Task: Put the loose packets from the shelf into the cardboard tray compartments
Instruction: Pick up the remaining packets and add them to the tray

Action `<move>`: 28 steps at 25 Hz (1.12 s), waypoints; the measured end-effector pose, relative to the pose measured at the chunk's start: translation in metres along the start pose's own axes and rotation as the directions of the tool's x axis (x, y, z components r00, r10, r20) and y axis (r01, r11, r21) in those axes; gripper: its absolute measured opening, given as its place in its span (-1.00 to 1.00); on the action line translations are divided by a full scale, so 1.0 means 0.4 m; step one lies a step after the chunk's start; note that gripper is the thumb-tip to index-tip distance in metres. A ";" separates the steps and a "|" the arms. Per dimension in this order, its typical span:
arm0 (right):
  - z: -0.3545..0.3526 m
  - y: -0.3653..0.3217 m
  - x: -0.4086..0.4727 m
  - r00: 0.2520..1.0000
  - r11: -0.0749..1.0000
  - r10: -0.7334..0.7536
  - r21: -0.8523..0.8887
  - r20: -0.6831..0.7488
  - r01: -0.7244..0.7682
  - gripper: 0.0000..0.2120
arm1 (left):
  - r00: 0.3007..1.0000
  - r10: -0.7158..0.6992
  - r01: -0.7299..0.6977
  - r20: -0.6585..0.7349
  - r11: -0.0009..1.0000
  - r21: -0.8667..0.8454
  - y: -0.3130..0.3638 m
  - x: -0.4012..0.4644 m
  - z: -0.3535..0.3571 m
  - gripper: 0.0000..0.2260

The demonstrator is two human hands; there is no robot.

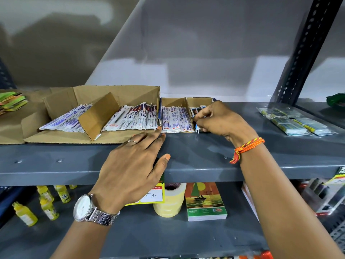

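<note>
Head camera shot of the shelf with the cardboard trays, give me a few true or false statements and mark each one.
1. The right hand is at the rightmost compartment of the small cardboard tray. True.
2. The left hand holds a packet. False: it lies flat on the shelf, its fingers touching the tray edge.
3. A watch is on the left wrist. True.
4. The tape roll sits inside a tray. False: it stands on the lower shelf.

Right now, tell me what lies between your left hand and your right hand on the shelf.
In the head view, only bare grey shelf separates the left hand from the right hand; no packet lies there.
</note>
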State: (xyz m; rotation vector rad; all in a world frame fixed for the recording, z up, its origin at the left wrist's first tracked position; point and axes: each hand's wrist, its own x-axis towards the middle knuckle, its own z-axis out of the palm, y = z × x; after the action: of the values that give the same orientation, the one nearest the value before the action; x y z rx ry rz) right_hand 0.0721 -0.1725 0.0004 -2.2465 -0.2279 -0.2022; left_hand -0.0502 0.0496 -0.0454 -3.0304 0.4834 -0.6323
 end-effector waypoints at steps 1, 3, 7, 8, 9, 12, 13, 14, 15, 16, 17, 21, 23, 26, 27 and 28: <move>-0.001 0.002 0.001 1.000 1.000 -0.004 -0.003 0.002 0.004 -0.81 | 1.000 -0.001 0.001 0.006 1.000 0.001 -0.001 0.001 0.000 -0.39; -0.003 0.005 0.002 1.000 1.000 -0.011 -0.019 0.008 0.011 -0.81 | 1.000 -0.005 0.005 0.017 1.000 -0.001 -0.002 0.003 0.000 -0.38; 0.003 0.005 0.001 0.999 0.999 -0.021 -0.037 0.036 0.022 -0.77 | 0.999 -0.004 0.004 0.032 1.000 -0.010 -0.003 0.004 0.001 -0.36; 0.004 0.005 0.001 0.999 0.999 -0.024 -0.039 0.043 0.026 -0.74 | 0.999 -0.002 0.003 0.034 1.000 -0.012 -0.003 0.004 0.001 -0.36; 0.005 0.004 0.000 0.998 0.999 -0.025 -0.033 0.051 0.026 -0.71 | 0.999 -0.002 0.003 0.033 1.000 -0.011 -0.003 0.004 0.001 -0.36; 0.003 0.003 -0.005 0.998 1.000 0.003 0.023 0.064 -0.004 -0.66 | 0.999 -0.008 0.009 0.035 1.000 -0.008 -0.003 0.005 0.000 -0.36; 0.003 0.003 -0.005 0.997 0.999 0.014 0.051 0.070 -0.017 -0.66 | 0.999 -0.009 0.010 0.036 1.000 -0.010 -0.002 0.003 0.000 -0.36; 0.004 0.003 -0.004 0.997 0.997 0.023 0.075 0.074 -0.029 -0.65 | 0.999 -0.009 0.009 0.038 1.000 -0.012 -0.001 0.003 -0.001 -0.36; 0.006 0.004 -0.003 0.997 0.995 0.032 0.096 0.072 -0.039 -0.66 | 0.999 -0.007 0.008 0.041 1.000 -0.013 -0.001 0.003 -0.001 -0.36; 0.008 0.005 -0.001 0.997 0.992 0.043 0.113 0.064 -0.050 -0.67 | 0.999 -0.006 0.006 0.044 1.000 -0.012 -0.002 0.002 -0.001 -0.35; 0.012 0.007 0.000 0.997 0.991 0.053 0.121 0.048 -0.058 -0.69 | 0.999 -0.005 0.006 0.045 1.000 -0.011 -0.003 0.002 0.000 -0.35; 0.015 0.017 -0.004 0.996 0.997 0.062 0.050 -0.061 -0.059 -0.76 | 0.999 0.000 0.001 0.049 1.000 -0.019 -0.004 0.002 0.000 -0.34; 0.009 0.016 -0.010 0.990 0.998 0.031 -0.041 -0.141 -0.037 -0.77 | 0.999 0.002 -0.001 0.050 1.000 -0.022 -0.005 0.001 0.000 -0.35; 0.000 0.011 -0.021 0.982 0.990 -0.008 -0.143 -0.187 -0.019 -0.78 | 0.998 0.006 -0.005 0.055 1.000 -0.019 -0.004 0.002 -0.003 -0.34; -0.003 0.009 -0.024 0.982 0.990 -0.012 -0.140 -0.189 -0.015 -0.77 | 0.999 0.008 -0.007 0.053 1.000 -0.018 -0.003 0.002 -0.003 -0.34; -0.004 0.007 -0.027 0.980 0.992 -0.016 -0.129 -0.200 -0.010 -0.78 | 0.999 0.008 -0.007 0.052 1.000 -0.020 -0.004 0.002 -0.003 -0.34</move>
State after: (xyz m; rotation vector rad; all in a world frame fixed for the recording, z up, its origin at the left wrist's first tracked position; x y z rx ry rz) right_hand 0.0623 -0.1764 -0.0033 -2.3342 -0.1123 -0.4552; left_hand -0.0497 0.0508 -0.0438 -3.0528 0.5026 -0.5505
